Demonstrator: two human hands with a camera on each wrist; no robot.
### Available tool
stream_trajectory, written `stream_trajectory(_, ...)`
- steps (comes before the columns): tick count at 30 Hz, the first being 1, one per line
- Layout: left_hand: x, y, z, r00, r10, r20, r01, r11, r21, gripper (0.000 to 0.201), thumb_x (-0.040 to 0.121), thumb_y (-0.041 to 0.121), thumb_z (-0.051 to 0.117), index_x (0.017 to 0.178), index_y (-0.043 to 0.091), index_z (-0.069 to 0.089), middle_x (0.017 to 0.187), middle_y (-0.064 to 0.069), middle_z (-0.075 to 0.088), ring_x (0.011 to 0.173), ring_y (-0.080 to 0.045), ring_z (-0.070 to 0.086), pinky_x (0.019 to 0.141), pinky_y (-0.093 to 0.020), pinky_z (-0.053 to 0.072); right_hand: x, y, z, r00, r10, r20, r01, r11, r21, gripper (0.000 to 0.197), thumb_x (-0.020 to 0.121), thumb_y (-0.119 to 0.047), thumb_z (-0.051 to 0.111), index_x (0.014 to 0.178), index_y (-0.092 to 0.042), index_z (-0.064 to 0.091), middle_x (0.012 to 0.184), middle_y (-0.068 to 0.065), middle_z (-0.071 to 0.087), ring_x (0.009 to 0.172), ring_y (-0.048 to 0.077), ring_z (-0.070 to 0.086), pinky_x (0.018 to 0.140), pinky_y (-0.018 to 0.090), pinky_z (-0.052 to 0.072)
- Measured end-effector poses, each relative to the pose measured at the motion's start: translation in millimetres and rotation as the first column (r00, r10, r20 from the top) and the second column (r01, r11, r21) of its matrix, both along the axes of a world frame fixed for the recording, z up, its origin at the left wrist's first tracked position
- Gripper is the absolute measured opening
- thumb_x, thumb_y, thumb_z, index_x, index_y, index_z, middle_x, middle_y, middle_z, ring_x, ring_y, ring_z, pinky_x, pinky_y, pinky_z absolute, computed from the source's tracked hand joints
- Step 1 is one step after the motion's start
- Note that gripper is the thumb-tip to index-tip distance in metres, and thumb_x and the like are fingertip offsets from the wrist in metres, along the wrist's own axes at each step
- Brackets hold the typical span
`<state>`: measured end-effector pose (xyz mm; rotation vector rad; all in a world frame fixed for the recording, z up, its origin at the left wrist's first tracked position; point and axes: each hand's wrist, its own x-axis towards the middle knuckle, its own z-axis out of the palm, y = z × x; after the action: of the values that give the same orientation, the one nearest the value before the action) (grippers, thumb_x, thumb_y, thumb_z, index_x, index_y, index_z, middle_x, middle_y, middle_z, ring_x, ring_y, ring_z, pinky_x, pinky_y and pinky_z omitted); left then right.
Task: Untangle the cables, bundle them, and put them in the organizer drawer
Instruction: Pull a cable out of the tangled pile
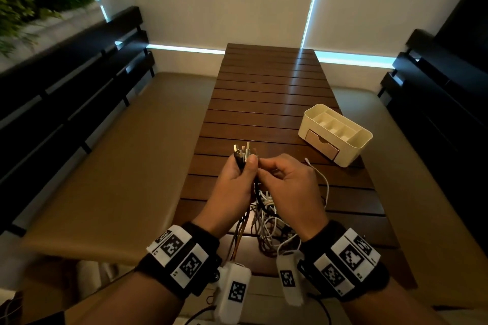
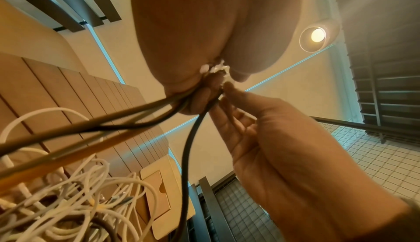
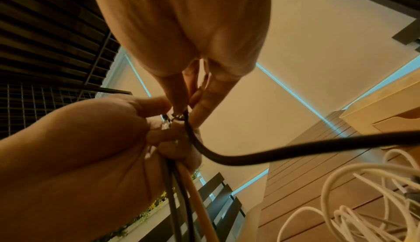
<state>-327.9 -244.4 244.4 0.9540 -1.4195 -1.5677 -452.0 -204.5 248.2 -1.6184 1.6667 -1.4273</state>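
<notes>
Cables [image 1: 264, 216] lie in a loose white-and-dark heap on the counter [image 1: 266, 103] under my wrists, and several of their plug ends [image 1: 244, 152] stand gathered above my left hand [image 1: 235, 182], whose grip is curled round that bunch. My right hand [image 1: 287, 182] pinches one black cable [image 3: 284, 151] just beside the left thumb, feeding its end toward the others. The organizer [image 1: 335, 130] sits well apart to the right, its small drawer [image 1: 322, 144] shut.

My worry is the tail. The black cable runs down into the heap, so pulling it could tighten a knot I cannot see, or drag the whole pile toward the counter edge. A single white cable [image 1: 320, 179] loops off on its own to the right and may snag. If my left grip loosens while taking the new end, the gathered plugs could slide out of line.
</notes>
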Motion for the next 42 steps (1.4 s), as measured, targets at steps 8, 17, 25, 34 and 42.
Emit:
stream_trajectory(8,2,-2,9,0.998,-0.022,-0.054,0.022,1.0,-0.009,0.022,0.102,0.031,0.05,0.101,0.009,0.055,0.079,0.005,0.064,0.07,-0.004,0.063,0.063,-0.022,0.052,1,1,-3,0.995,0.082,0.052,-0.08,0.996,-0.043,0.01,0.09,-0.01,0.068,0.097,-0.016,0.073,0.091,-0.001,0.066,0.083,0.015,0.066,0.072,0.028,0.058)
stream_trajectory(17,2,5,22,0.996,-0.064,-0.06,0.062,0.998,-0.031,0.026,0.098,0.035,0.054,0.101,0.009,0.056,0.091,-0.006,0.066,0.097,-0.034,0.069,0.084,-0.042,0.06,4,7,0,0.965,0.059,0.254,-0.09,0.989,0.115,0.006,0.097,-0.022,0.059,0.095,-0.017,0.058,0.088,0.004,0.068,0.076,0.011,0.069,0.064,0.023,0.056)
stream_trajectory(25,0,11,24,0.997,-0.053,-0.051,0.051,0.998,-0.041,0.012,0.104,0.02,0.048,0.102,0.011,0.054,0.085,0.0,0.061,0.075,-0.006,0.063,0.066,-0.02,0.051,-3,8,1,0.945,0.112,0.306,-0.159,0.978,0.132,0.009,0.097,-0.021,0.06,0.097,-0.011,0.06,0.086,0.006,0.067,0.07,0.005,0.064,0.062,0.018,0.051)
stream_trajectory(34,-4,8,22,0.994,0.09,-0.066,-0.09,0.996,0.008,0.018,0.103,0.04,0.042,0.104,0.026,0.053,0.082,0.003,0.05,0.074,-0.013,0.051,0.072,-0.037,0.051,-9,13,-16,0.948,0.188,0.257,-0.238,0.954,0.181,0.006,0.099,-0.021,0.056,0.096,-0.019,0.06,0.077,-0.006,0.061,0.065,0.004,0.054,0.061,0.024,0.047)
stream_trajectory(42,3,-5,33,0.93,0.255,-0.263,-0.251,0.967,0.05,0.028,0.106,0.039,0.034,0.093,0.019,0.05,0.066,0.009,0.045,0.066,-0.008,0.047,0.071,-0.027,0.047,-18,28,-58,0.967,0.221,0.126,-0.253,0.897,0.363,0.018,0.102,-0.028,0.051,0.09,-0.021,0.062,0.07,-0.005,0.058,0.063,0.008,0.053,0.061,0.025,0.047)
